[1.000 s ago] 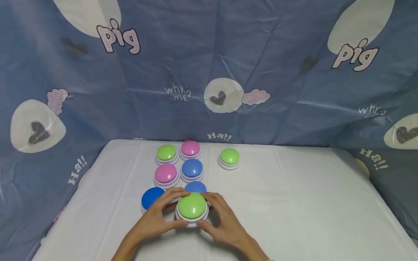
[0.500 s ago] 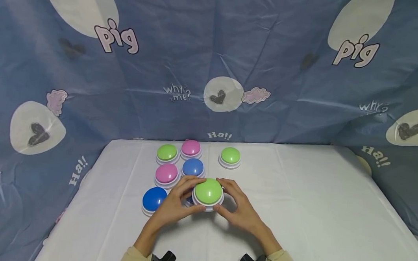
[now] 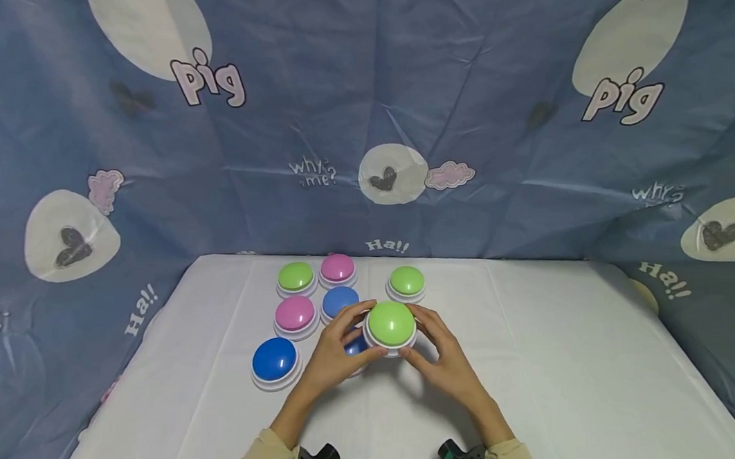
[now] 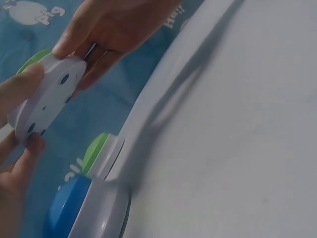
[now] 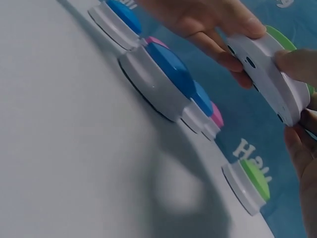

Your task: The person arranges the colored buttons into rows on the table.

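Both hands hold one green push button with a white base in the air above the table. My left hand grips its left side, thumb at the front of the base and fingers behind. On the other side my right hand grips it the same way. The wrist views show the white underside with dark round spots, well clear of the cloth. Just behind it stands another green button. A blue button is partly hidden behind my left hand.
Left of the hands, more buttons stand in two columns: green, pink, pink, blue and blue. They rest on a white-covered table. A blue printed cloth hangs behind and along the sides.
Both hands have carried the green button to the right and toward the back, from in front of the blue buttons to near the other green button. The standing buttons have stayed put.
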Tool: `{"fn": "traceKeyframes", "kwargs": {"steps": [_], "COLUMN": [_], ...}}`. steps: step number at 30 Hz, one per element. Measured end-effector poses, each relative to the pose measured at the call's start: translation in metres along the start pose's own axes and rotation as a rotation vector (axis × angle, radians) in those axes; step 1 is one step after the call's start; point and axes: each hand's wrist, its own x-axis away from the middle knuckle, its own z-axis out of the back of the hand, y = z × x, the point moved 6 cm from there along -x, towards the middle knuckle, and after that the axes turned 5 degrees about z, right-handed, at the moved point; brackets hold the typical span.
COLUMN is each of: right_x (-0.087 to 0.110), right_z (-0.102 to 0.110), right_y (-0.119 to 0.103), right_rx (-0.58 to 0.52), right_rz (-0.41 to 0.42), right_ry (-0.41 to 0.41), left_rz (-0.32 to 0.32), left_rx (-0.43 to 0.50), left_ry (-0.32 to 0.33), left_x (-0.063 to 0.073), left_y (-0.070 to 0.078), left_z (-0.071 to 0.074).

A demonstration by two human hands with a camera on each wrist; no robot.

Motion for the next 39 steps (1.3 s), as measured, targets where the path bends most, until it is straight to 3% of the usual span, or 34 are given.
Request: {"fn": "traceKeyframes", "kwargs": {"steps": [2,9,17,21,29,39], "right_x": [-0.001,-0.005,-0.007,-0.008,-0.008,-0.005], "right_z": [0.003,0.018,0.031,0.037,0.048,0.060], "right_y": [0.002,0.006,0.015,0.020,0.030,0.039], "right_rx": [-0.005,-0.006,-0.028,-0.040,-0.073,-0.014], "right_rz": [-0.011,-0.016,-0.016,-0.009,0.010,-0.021], "right_ry": [0.011,0.049,0.070,0.081,0.115,0.118], "left_rz": [-0.011,-0.031,-0.061,-0.050,-0.100,-0.123], "left_rx": [0.012,0.068,0.065,0.060,0.034,0.022], "left_ry": [0.012,0.089,0.129,0.150,0.207,0.296], "left_x": [-0.004,-0.021,-0.031,-0.035,-0.039,-0.043], "left_y": [-0.001,-0.029,-0.031,-0.026,0.004,-0.001], "left_z": [-0.003,-0.018,-0.032,-0.037,-0.045,-0.066]}}
